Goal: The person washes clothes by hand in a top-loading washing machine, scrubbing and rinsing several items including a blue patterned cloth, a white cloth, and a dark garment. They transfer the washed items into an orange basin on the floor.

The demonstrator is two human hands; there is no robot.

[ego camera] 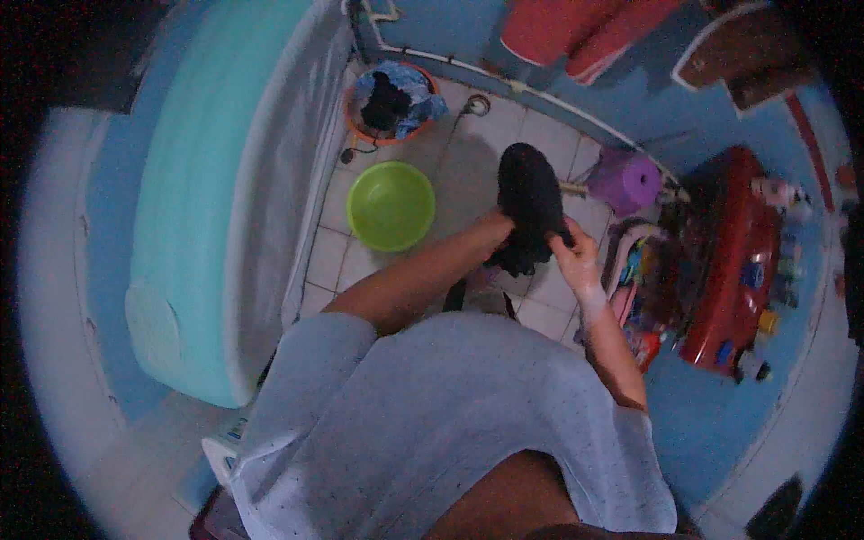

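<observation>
A black cloth item (530, 192) hangs between my hands in front of me, above the tiled floor. My left hand (499, 233) is at its left side, partly hidden by the dark fabric, with the cloth over its fingers. My right hand (572, 251) pinches the cloth's lower right edge between thumb and fingers. To the left on the floor stands a round green plastic basin (391, 206). Behind it an orange-rimmed tub (349, 121) holds blue cloth (422, 101) with black cloth (386, 101) on top.
A teal and white inflatable pool (189, 202) stands upright at the left. A purple plastic container (628, 181) is by the wall. At right, a red shelf (729, 270) carries bottles, with assorted items beside it. Red cloth (587, 34) hangs above, and a white pipe (574, 115) runs along the wall.
</observation>
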